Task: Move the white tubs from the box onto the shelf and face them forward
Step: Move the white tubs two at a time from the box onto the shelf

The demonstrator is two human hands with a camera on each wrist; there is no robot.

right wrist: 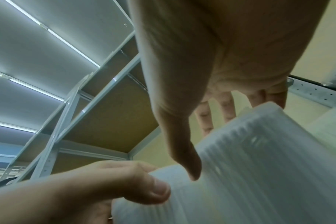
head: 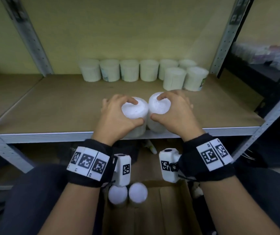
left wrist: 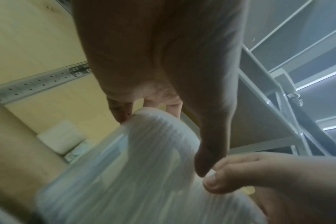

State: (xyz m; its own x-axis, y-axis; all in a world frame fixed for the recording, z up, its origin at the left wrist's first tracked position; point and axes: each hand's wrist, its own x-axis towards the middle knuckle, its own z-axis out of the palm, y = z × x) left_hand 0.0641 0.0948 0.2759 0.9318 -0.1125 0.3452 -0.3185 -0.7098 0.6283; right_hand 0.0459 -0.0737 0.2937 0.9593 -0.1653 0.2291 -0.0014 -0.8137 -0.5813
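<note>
Two white tubs are held side by side over the front edge of the shelf (head: 51, 102), one in each hand. The left tub (head: 134, 114) is gripped from above by the left hand (head: 117, 116), with fingers curled over the far rim of its lid and the thumb pressed against its near side. The right tub (head: 159, 106) is gripped in the same way by the right hand (head: 174, 111). The two tubs are touching along their sides. Each is carried with its long axis roughly upright, the lid tipped slightly toward the camera and the base pointing down at the shelf board. Ribbed side walls are shown in the wrist views, on the left tub (left wrist: 153, 151) and on the right tub (right wrist: 259, 159). Which way the labels face cannot be told, since the sides are blurred.

At the back of the shelf, a row of tubs (head: 129, 70) is set upright against the wall, with two more tubs (head: 185, 78) standing just in front of its right end. Below the wrists, two tubs in the box (head: 128, 194) are seen upright inside the cardboard box (head: 152, 209).
</note>
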